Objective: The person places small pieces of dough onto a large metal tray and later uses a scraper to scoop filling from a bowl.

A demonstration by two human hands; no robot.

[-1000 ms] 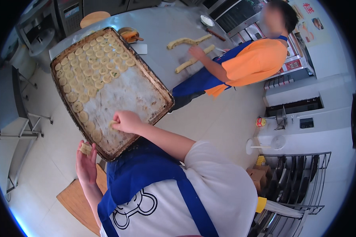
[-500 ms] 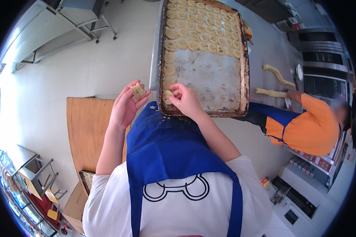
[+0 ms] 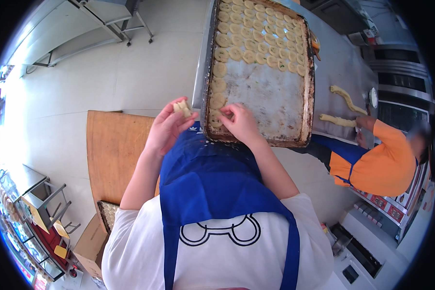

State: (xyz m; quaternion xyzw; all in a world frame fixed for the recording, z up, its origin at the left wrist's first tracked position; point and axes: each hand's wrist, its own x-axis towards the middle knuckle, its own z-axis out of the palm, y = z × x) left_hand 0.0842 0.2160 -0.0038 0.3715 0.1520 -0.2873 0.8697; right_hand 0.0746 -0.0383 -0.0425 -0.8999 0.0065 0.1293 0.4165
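Note:
A large, worn baking tray (image 3: 261,104) lies in front of me, its far part covered by rows of flat, round dough discs (image 3: 249,44). One more column of discs runs down its left side toward me. My left hand (image 3: 168,126) is just left of the tray and holds a few small pieces of cut dough (image 3: 182,108) between thumb and fingers. At the tray's near left corner, my right hand (image 3: 241,124) has its thumb and fingertips closed at the edge of a dough disc (image 3: 215,119). The fingertips partly hide that disc.
The tray rests on a metal table (image 3: 345,72). Two long dough rolls (image 3: 337,120) lie farther right, near a small white bowl (image 3: 373,97). A co-worker in an orange shirt (image 3: 389,157) has a hand at one roll. A wooden board (image 3: 116,154) is at my left.
My view has shifted a little, so the tray sits farther right in it. My left thumb and fingers have closed more around the dough pieces. My right hand stays at the same corner disc.

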